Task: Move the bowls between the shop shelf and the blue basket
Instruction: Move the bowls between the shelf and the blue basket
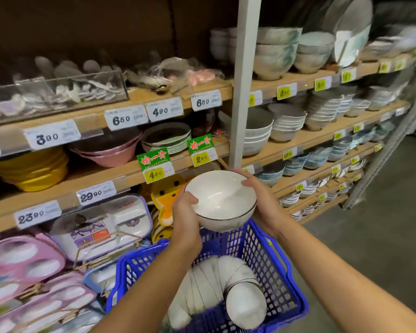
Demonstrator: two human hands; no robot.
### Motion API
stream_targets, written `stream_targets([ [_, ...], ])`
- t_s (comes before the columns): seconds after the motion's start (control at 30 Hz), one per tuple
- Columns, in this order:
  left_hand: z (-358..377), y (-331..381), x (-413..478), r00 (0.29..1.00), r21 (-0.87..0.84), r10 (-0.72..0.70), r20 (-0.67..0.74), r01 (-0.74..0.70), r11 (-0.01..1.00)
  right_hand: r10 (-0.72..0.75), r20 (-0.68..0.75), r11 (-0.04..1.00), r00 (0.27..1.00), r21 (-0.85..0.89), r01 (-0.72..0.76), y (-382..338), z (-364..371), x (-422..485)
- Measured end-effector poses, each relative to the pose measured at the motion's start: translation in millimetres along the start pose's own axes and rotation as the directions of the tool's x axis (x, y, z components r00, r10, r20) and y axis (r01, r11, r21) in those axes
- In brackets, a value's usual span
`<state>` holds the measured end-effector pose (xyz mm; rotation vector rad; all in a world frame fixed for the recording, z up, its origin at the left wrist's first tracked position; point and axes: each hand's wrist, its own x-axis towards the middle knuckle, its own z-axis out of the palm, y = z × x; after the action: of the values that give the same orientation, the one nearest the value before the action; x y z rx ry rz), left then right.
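A white bowl with a thin dark rim [222, 198] is held in the air above the blue basket [281, 267], in front of the wooden shop shelf [120, 171]. My left hand [186, 219] grips its near-left rim, thumb inside. My right hand [259, 200] grips the far-right rim and side. Inside the basket lies a curved row of several nested white bowls [216, 284] on their sides, dark rims showing.
The shelves hold yellow dishes [31, 171], pink bowls [106, 150], stacked plates [167, 140] and grey and blue bowls [288, 123]. A white upright post [244, 80] divides the shelving. Pink divided trays [27, 265] fill the lower left. Grey floor lies to the right.
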<state>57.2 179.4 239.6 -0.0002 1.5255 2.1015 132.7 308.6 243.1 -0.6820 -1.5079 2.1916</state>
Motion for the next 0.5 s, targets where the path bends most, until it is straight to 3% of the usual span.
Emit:
stream_targets([
  [0.1, 25, 10, -13, 1.0, -0.008, -0.016, 0.016, 0.017, 1.0, -0.065, -0.065, 0.988, 0.996, 0.136, 0.073, -18, -6, -5],
  [0.27, 73, 10, -30, 0.996, -0.072, 0.093, 0.01, -0.092, 0.993, -0.12, -0.094, 0.964, 0.988, 0.226, 0.139, -46, -36, -19],
  [0.5, 166, -19, -62, 0.987, -0.134, 0.151, 0.054, -0.143, 0.981, -0.149, -0.146, 0.974, 0.978, 0.149, 0.17, -101, -122, -41],
])
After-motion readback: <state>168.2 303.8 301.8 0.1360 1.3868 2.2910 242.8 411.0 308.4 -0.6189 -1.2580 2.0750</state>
